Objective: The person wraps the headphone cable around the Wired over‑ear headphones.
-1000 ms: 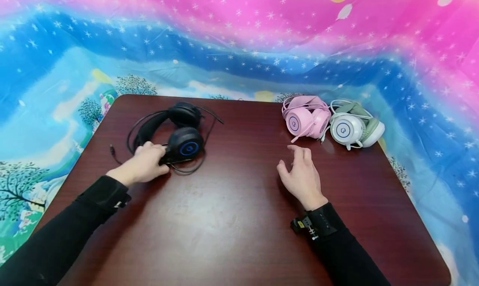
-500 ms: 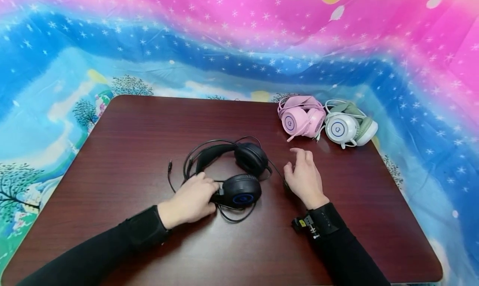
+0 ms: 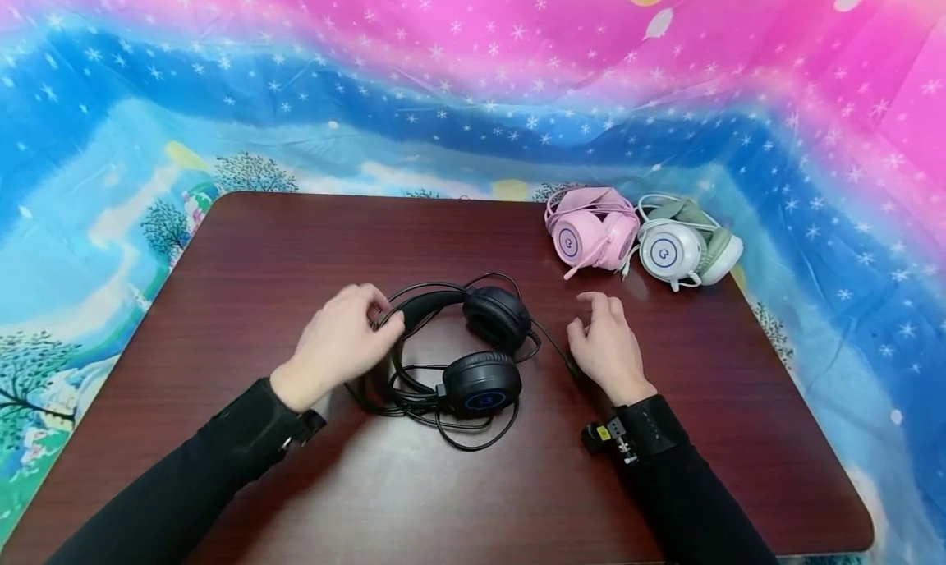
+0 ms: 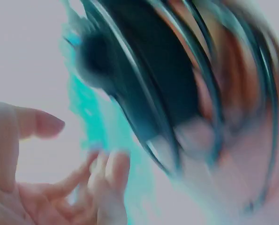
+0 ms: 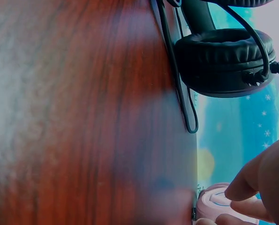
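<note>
A black over-ear headset (image 3: 484, 384) lies on the dark wood table in the head view, its padded headband toward the left and its cable looped around it. My left hand (image 3: 336, 343) is at the headband's left end, overlapping it in this view. In the left wrist view, thumb and fingers (image 4: 116, 173) are spread apart with nothing between them, beside the blurred headband (image 4: 148, 70) and cable. My right hand (image 3: 609, 347) hovers relaxed over the table to the right of the headset, holding nothing. An ear cup (image 5: 226, 63) shows beyond it in the right wrist view.
A pink headset (image 3: 584, 236) and a white-and-green headset (image 3: 668, 253) stand side by side at the table's back right. The table (image 3: 259, 245) borders a patterned cloth backdrop (image 3: 473, 97). A stretch of black cable runs from the headset toward my right hand.
My left hand slid the black headset from the left to the middle of the table, then let go and moved up and left to the headband. My right hand stayed nearly still.
</note>
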Demonstrator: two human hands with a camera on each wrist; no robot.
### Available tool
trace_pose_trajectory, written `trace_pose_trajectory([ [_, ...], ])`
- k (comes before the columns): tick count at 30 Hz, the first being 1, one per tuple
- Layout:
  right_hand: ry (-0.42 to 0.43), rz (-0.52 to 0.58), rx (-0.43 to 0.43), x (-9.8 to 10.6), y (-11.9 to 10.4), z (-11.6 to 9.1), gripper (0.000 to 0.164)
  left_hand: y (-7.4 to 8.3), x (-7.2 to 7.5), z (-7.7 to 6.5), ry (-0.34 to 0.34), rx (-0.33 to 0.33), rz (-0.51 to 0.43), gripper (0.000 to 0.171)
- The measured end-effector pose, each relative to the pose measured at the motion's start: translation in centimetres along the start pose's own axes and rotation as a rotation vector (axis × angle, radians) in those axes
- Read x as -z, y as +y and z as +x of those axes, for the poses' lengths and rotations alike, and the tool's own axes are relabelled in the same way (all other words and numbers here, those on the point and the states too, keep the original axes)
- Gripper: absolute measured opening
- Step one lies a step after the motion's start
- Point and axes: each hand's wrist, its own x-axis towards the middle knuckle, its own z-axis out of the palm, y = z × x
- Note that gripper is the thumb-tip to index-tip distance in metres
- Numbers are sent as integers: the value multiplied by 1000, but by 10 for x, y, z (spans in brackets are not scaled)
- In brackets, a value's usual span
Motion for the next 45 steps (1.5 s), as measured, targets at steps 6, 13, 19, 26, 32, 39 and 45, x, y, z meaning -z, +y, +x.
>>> trace_pose_trajectory([
  [6, -52, -4, -11, -1, -1, -1, 45, -20, -8, 26, -192, 234, 117, 86],
  [13, -64, 6, -6, -2, -4, -1, 43, -29, -17, 37, -208, 237, 98, 65],
  [19, -63, -1, -1, -2, -5, -1, 42, -31, -20, 30, -95, 166, 15, 31],
  [26, -51, -5, 2, -4, -4, -2, 42, -29, -22, 18, 32, 179, -215, 20],
  [32, -50, 4, 9, -5, -4, -3, 43, -29, -19, 16, -105, 283, -584, 72],
  [39, -65, 12, 7, -4, -3, -5, 44, -29, -19, 18, -168, 291, -654, 57],
  [45, -53, 12, 20, -4, -5, -5, 43, -30, -22, 18, -100, 287, -716, 50],
])
